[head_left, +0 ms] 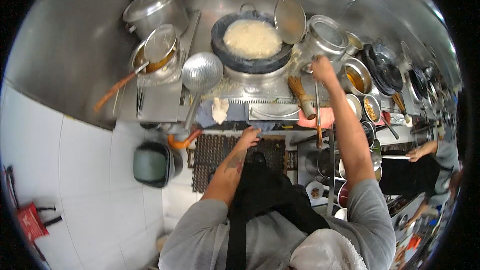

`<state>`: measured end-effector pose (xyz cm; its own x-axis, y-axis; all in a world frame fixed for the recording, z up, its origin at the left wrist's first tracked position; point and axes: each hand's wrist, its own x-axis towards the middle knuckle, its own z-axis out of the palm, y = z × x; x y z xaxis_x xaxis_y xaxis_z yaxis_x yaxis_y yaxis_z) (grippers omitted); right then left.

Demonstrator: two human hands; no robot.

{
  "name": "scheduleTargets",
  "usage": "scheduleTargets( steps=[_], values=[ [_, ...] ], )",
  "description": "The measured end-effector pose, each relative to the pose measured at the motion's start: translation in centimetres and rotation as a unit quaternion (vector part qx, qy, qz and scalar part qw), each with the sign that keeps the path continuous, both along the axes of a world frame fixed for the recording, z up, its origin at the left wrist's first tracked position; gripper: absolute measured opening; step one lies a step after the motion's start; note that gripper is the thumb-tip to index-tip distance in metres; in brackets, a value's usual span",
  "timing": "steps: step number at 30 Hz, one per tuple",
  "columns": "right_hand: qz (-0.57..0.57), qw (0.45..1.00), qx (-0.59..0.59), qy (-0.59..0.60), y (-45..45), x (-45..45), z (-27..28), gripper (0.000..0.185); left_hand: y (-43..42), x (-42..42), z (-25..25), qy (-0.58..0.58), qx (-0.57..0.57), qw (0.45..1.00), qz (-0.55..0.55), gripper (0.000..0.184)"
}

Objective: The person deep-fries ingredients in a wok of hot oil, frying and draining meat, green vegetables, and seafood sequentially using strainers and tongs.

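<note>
A slim, wooden-handled steel ladle (318, 120) lies toward the round black wok's (255, 65) four o'clock, a tan bristle brush (300, 95) beside it at ten. Right hand (324, 68) curls near its upper end, left (248, 138) by blue cloth (235, 114); grips unclear.

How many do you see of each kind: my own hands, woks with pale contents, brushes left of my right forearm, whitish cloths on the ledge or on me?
Hands (left hand, right hand): 2
Wok: 1
Brush: 1
Cloths (ledge cloth, shoulder towel): 2
Total: 6
</note>
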<state>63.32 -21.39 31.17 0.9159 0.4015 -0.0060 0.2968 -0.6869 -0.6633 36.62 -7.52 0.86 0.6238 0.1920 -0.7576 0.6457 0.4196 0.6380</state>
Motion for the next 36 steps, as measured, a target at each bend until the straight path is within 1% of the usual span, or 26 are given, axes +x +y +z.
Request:
scheduleTargets(
  steps=[1,2,4,5,6,7,8,9,10,11,12,13,14,16,18,19,21,22,25,27,28,29,31,32,34,36],
  values=[
    [0.022,0.998,-0.054,-0.028,0.1,2.2,0.0,0.019,0.9,-0.2,-3.1,-0.002,0.190,0.973,-0.131,0.065],
    [0.029,0.990,-0.074,-0.118,0.7,5.3,-1.6,0.020,0.9,-1.3,-2.3,0.001,0.427,0.881,-0.205,0.063],
    [0.044,0.961,-0.132,-0.240,1.7,9.5,-2.7,0.025,0.2,-4.7,-1.8,-0.005,0.486,0.864,-0.134,0.064],
    [0.050,0.962,-0.127,-0.237,2.6,10.3,-2.9,0.025,0.3,-7.1,-0.7,0.013,0.407,0.908,-0.098,0.063],
    [0.064,0.969,-0.182,-0.153,3.5,10.9,-3.1,0.023,0.5,-10.1,0.2,0.029,0.324,0.943,-0.063,0.062],
    [0.071,0.970,-0.208,-0.109,3.6,10.8,-3.4,0.023,1.5,-13.5,-1.9,0.051,0.374,0.920,-0.106,0.060],
    [0.078,0.967,-0.235,-0.065,3.8,10.6,-3.6,0.022,2.3,-17.9,-7.8,0.060,0.322,0.943,-0.060,0.060],
    [0.076,0.987,-0.102,0.095,3.5,10.1,-3.8,0.018,2.0,-21.9,-6.7,0.093,0.398,0.909,-0.081,0.063],
    [0.072,0.964,0.036,0.254,3.6,9.6,-4.0,0.016,2.6,-26.2,-8.7,0.138,0.351,0.926,-0.011,0.065],
    [0.076,0.963,0.040,0.254,3.4,9.6,-3.5,0.016,3.8,-31.8,-13.0,0.096,0.448,0.876,-0.149,0.063],
    [0.052,0.949,0.085,0.299,2.7,10.0,-2.7,0.015,3.9,-35.1,-14.4,0.137,0.337,0.931,-0.032,0.055],
    [0.027,0.930,0.128,0.344,2.3,9.9,-2.3,0.016,3.0,-37.1,-11.8,0.167,0.258,0.950,0.057,0.052],
    [0.028,0.930,0.129,0.343,2.6,8.8,-2.9,0.016,2.0,-38.7,-7.4,0.193,0.175,0.955,0.144,0.048],
    [0.047,0.925,0.148,0.348,3.8,6.2,-5.5,0.017,0.1,-41.6,-6.3,0.241,0.165,0.920,0.261,0.046],
    [0.077,0.863,0.180,0.466,6.0,5.6,-9.0,0.014,0.3,-42.9,-5.4,0.273,0.114,0.909,0.294,0.048],
    [0.076,0.864,0.181,0.464,6.4,4.6,-9.3,0.014,-0.2,-43.8,-5.3,0.241,0.081,0.909,0.331,0.047],
    [-0.005,0.732,0.375,0.569,7.2,3.2,-9.1,0.009,-0.4,-44.3,-6.0,0.191,0.092,0.920,0.328,0.047],
    [-0.006,0.733,0.379,0.565,6.9,2.4,-8.5,0.009,-0.3,-45.0,-7.0,0.146,0.101,0.929,0.324,0.047],
    [0.031,0.752,0.374,0.542,6.1,1.0,-5.5,0.011,1.2,-44.3,-10.5,0.115,0.216,0.950,0.195,0.047],
    [0.067,0.848,0.273,0.450,5.5,-0.5,-2.9,0.008,1.9,-44.2,-11.4,0.069,0.234,0.951,0.188,0.048],
    [0.061,0.850,0.274,0.446,5.3,-1.6,-1.1,0.008,1.6,-43.4,-10.0,0.091,0.168,0.946,0.262,0.048],
    [0.059,0.907,0.220,0.354,5.2,-2.9,1.1,0.009,1.5,-42.6,-9.2,0.113,0.098,0.931,0.332,0.047],
    [0.074,0.969,0.134,0.195,5.2,-4.2,3.4,0.013,2.4,-43.8,-11.7,0.085,0.079,0.945,0.304,0.045],
    [0.070,0.970,0.130,0.194,5.2,-3.9,3.8,0.013,2.3,-44.4,-12.6,0.060,0.063,0.955,0.283,0.042],
    [0.061,0.995,0.053,0.058,5.4,-3.4,4.1,0.018,1.2,-43.8,-10.9,0.073,0.081,0.948,0.298,0.041],
    [0.047,0.993,0.053,0.097,4.9,-2.6,4.6,0.020,0.1,-44.6,-11.1,0.126,0.093,0.947,0.279,0.045]
  ],
)
